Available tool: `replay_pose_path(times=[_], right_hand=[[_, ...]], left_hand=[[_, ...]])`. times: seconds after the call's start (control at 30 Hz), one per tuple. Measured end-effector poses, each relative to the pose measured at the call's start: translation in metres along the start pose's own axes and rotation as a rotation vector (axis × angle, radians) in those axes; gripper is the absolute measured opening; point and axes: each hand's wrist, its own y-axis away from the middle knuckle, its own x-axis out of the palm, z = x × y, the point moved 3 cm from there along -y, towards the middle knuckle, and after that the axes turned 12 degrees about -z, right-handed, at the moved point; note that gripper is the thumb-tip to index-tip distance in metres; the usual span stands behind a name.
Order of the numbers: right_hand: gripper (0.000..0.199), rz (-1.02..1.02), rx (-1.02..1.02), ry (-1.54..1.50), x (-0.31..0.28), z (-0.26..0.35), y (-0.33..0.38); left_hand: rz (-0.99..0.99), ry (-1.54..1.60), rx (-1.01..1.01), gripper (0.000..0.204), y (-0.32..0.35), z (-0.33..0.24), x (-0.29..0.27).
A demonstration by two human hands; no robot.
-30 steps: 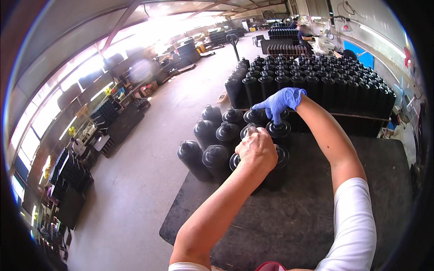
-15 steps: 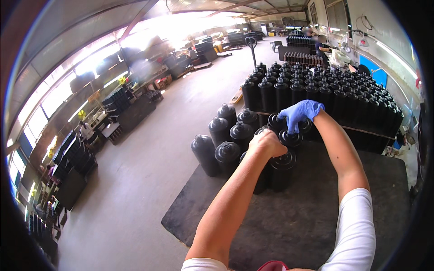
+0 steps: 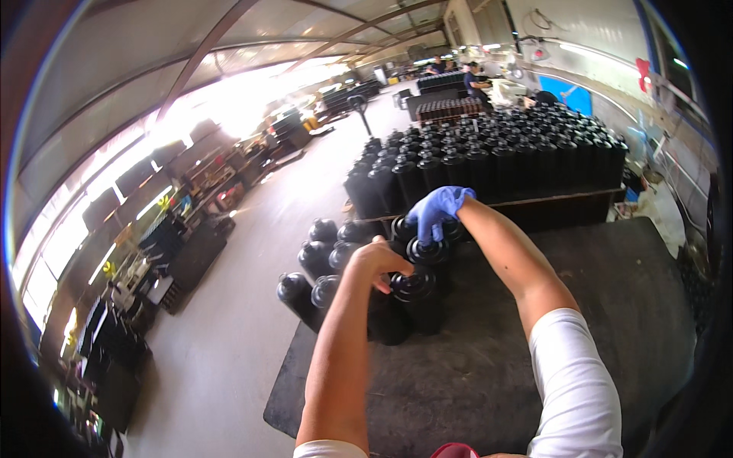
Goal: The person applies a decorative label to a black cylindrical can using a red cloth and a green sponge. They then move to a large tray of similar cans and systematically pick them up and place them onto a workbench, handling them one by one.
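Black, bottle-shaped cylinders with round shoulders and narrow tops stand in a cluster at the far left part of a dark tabletop. My right hand [image 3: 441, 212], in a blue glove, has its fingers curled down round the top of one black cylinder [image 3: 429, 253]. Bare, my left hand [image 3: 378, 262] is over the cylinders just left of it, thumb and fingers apart. Close to its fingertips stands a nearer black cylinder [image 3: 414, 287]. The top of the cylinder below my left hand is hidden. Further left is another black cylinder [image 3: 294, 290], upright at the cluster's edge.
The dark tabletop [image 3: 504, 366] spreads out before me. Behind it, dense rows of similar cylinders [image 3: 496, 164] stand on a low platform. A pallet jack handle [image 3: 360, 111] rises beyond them. Another person [image 3: 475, 82] stands at the far right. Work benches line the left wall.
The whole view has swung, so the cylinders and my hands sit further left in it. My left hand's fingers have spread. The right hand stays on the cylinder top.
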Motion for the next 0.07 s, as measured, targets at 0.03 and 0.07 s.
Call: replay_pose_path(times=[0.03, 0.07], right_hand=[[0.095, -0.014, -0.055, 0.023, 0.002, 0.007, -0.002], [0.092, -0.025, -0.070, 0.037, 0.008, 0.018, 0.006]], left_hand=[[0.108, -0.026, -0.025, 0.081, -0.010, 0.009, -0.002], [0.123, -0.045, -0.014, 0.081, -0.012, 0.002, 0.004]])
